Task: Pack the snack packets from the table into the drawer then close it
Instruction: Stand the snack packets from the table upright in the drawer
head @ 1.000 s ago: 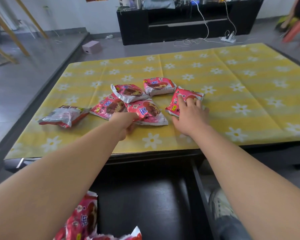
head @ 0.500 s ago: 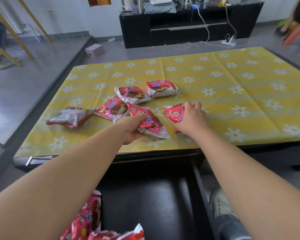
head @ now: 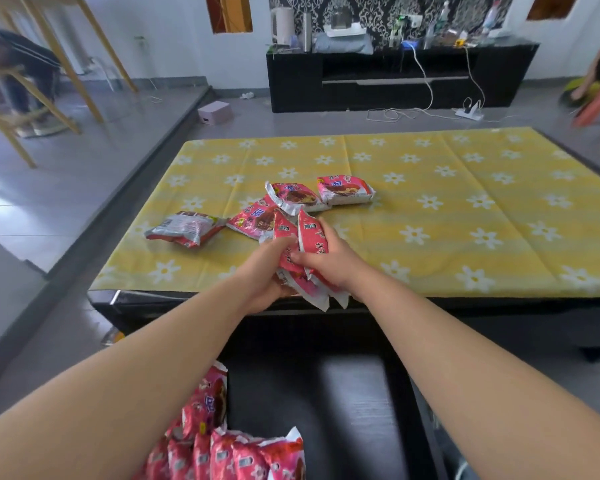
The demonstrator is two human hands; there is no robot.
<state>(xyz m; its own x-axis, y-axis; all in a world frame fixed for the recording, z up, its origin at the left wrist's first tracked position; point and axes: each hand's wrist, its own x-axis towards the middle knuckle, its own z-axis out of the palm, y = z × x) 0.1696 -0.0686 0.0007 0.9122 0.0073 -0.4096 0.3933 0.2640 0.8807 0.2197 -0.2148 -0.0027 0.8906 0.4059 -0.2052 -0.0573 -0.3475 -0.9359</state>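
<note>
1. Both hands have drawn together since half a second back: left hand [head: 271, 268] and right hand [head: 329, 259] now press two red packets [head: 309, 237] upright between closed fingers [head: 303, 256], above the table [head: 499, 220] near edge.
2. Likely next: carry down into the open drawer [head: 326, 410], where more packets [head: 222, 452] stand.
3. Four packets [head: 343, 190] lie flat on the table; crinkly glossy foil, pillow-shaped, crimped ends.

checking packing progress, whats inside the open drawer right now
Red snack packets stand packed along the left side of the drawer; its dark middle and right look bare. The left forearm covers the drawer's left edge.
</note>
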